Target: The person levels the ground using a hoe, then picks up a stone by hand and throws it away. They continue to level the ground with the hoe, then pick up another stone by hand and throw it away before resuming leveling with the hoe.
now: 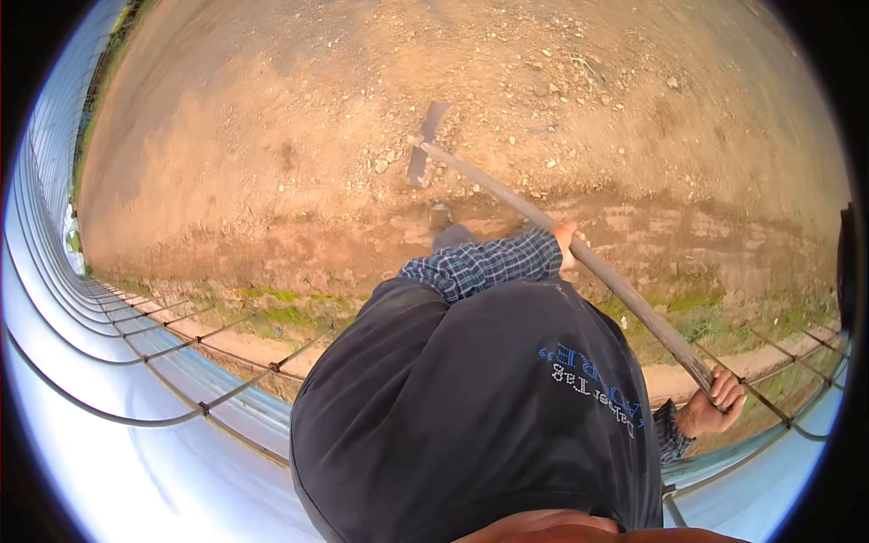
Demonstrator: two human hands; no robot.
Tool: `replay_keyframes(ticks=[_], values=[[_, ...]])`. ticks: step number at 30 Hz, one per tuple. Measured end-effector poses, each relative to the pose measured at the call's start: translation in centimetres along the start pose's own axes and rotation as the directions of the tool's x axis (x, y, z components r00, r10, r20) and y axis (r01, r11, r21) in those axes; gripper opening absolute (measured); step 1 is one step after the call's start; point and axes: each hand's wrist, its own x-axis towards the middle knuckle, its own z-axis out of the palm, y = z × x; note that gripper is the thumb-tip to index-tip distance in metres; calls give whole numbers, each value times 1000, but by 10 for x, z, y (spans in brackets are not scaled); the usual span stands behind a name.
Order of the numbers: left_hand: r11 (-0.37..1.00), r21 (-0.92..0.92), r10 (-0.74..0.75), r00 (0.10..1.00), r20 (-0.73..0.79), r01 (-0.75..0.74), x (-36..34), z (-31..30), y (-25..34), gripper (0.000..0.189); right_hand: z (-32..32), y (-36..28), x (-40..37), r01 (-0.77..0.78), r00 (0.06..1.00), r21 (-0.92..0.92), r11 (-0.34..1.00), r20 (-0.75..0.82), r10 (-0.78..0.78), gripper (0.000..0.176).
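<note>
A mattock (489, 184) with a long wooden handle slants across the view. Its two-bladed metal head (427, 149) hangs over the stony dirt in front of me. Partway down the handle, my left hand (568, 246) is wrapped round the wood, its checked sleeve crossing in front of my dark shirt. My right hand (713, 405) closes round the near end of the handle, low at the right side of my body. One of my shoes (441, 215) shows below the mattock head, and my torso hides most of my legs.
Bare dirt (272, 136) scattered with small stones stretches ahead. A low earth edge with patches of green moss (281, 312) runs across near my feet. Wire mesh (199, 407) curves along the left and the bottom, close behind my right hand as well.
</note>
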Motion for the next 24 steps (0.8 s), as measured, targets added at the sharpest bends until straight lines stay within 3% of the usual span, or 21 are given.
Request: replay_keyframes(ticks=[2, 4, 8, 10, 12, 14, 16, 17, 18, 22, 24], values=[[997, -75, -31, 1000, -3, 31, -8, 8, -10, 10, -5, -8, 23, -11, 1000, -5, 1000, 8, 11, 37], [997, 23, -69, 996, 58, 68, -20, 17, -3, 8, -8, -7, 44, -45, 999, -31, 998, 27, 46, 36], [988, -143, 73, 995, 75, -61, 15, 5, 22, 12, 2, 42, 91, -127, 986, 50, 991, 116, 120, 35], [944, -317, 115, 992, 61, -90, 41, -23, 53, 14, 12, 87, 102, -173, 970, 90, 981, 187, 154, 34], [928, -349, 158, 986, 46, -133, 59, -64, 92, 13, 32, 135, 99, -221, 953, 92, 971, 231, 195, 33], [887, -347, 306, 950, -53, -305, 31, -93, 119, 12, 58, 173, 82, -291, 929, 67, 954, 259, 265, 32], [864, -392, 342, 940, -8, -317, 47, -151, 164, 11, 85, 202, 61, -370, 889, 9, 929, 295, 351, 31], [823, -434, 349, 929, -122, -366, 45, -171, 185, 12, 95, 212, 54, -408, 860, -26, 913, 326, 394, 31], [779, -470, 342, 909, -237, -415, 41, -184, 198, 13, 106, 214, 51, -402, 864, -22, 915, 323, 388, 31], [788, -435, 396, 900, -184, -436, -47, -184, 181, 16, 131, 209, 53, -472, 830, 51, 880, 362, 424, 32], [734, -435, 493, 850, -186, -521, -84, -161, 164, 16, 134, 200, 61, -497, 831, 162, 852, 371, 415, 35]])
